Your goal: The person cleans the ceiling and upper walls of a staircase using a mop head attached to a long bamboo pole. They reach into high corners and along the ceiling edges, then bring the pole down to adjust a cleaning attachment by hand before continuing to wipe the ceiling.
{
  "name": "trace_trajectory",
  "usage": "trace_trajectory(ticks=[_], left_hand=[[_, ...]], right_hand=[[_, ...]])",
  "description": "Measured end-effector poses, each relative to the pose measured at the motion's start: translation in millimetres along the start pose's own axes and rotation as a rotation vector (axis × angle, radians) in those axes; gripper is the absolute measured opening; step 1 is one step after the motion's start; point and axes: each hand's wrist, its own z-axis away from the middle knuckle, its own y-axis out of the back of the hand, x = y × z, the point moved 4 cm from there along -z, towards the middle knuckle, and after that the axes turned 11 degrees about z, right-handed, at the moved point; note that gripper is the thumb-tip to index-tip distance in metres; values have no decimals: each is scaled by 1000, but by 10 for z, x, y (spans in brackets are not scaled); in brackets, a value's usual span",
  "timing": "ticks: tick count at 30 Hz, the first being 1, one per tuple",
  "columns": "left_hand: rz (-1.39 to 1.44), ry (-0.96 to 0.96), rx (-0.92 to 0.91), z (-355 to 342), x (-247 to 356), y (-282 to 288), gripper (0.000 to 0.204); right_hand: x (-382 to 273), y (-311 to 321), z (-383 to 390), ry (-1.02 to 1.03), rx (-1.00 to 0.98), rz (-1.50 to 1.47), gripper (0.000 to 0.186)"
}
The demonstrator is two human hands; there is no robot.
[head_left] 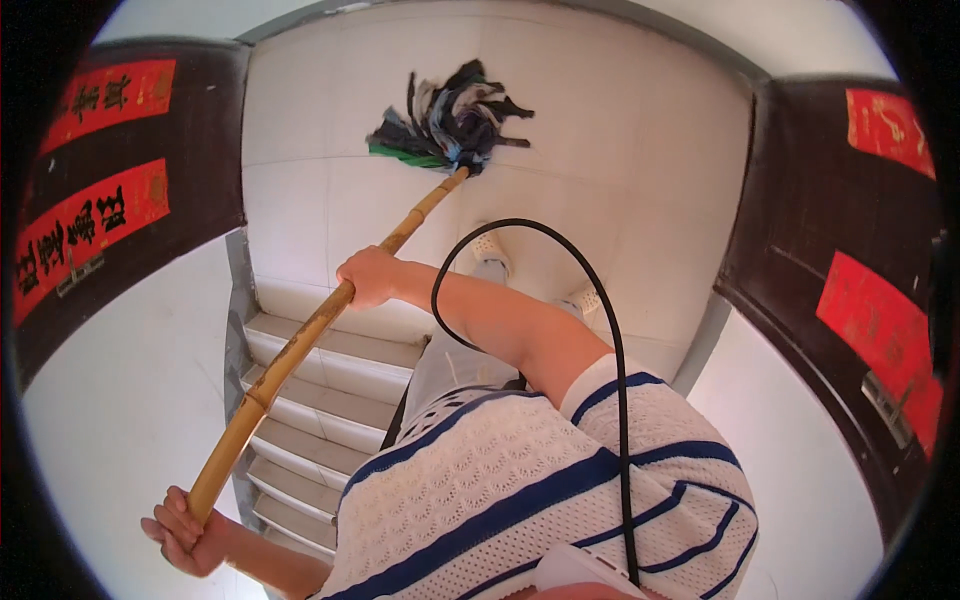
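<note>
A mop with a bamboo handle (270, 380) slants across the view from lower left to upper middle. Its head of dark, grey and green cloth strips (450, 115) lies spread on the tiled floor. Near the handle's upper end, my left hand (190, 532) is wrapped round the bamboo at the lower left. Further down, about midway along the pole, my right hand (370, 277) grips it with closed fingers. My right forearm reaches across in front of my body.
Pale stairs (320, 420) lie at the lower left beside my legs. Cream clogs (492, 250) are on my feet on the tiled floor (620, 130). Dark doors with red paper strips (125, 215) flank both sides. A black cable (615, 350) loops in front of me.
</note>
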Motion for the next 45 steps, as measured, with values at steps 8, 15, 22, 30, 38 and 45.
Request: trace_trajectory(ticks=[8,15,22,30,38,45], left_hand=[[47,13,506,206,-422,855,9],[79,56,657,183,-959,622,15],[196,117,293,-565,-938,724,16],[535,357,-157,-1197,-1313,415,13],[345,482,-137,-929,-1095,-188,10],[340,377,-248,-1141,-143,452,13]], right_hand=[[223,-80,276,-78,-175,222,27],[632,134,351,-146,-165,315,26],[543,203,82,-218,106,229,26],[545,554,277,-385,208,349,30],[294,747,1317,-651,201,271,28],[-914,391,973,-559,240,361,23]])
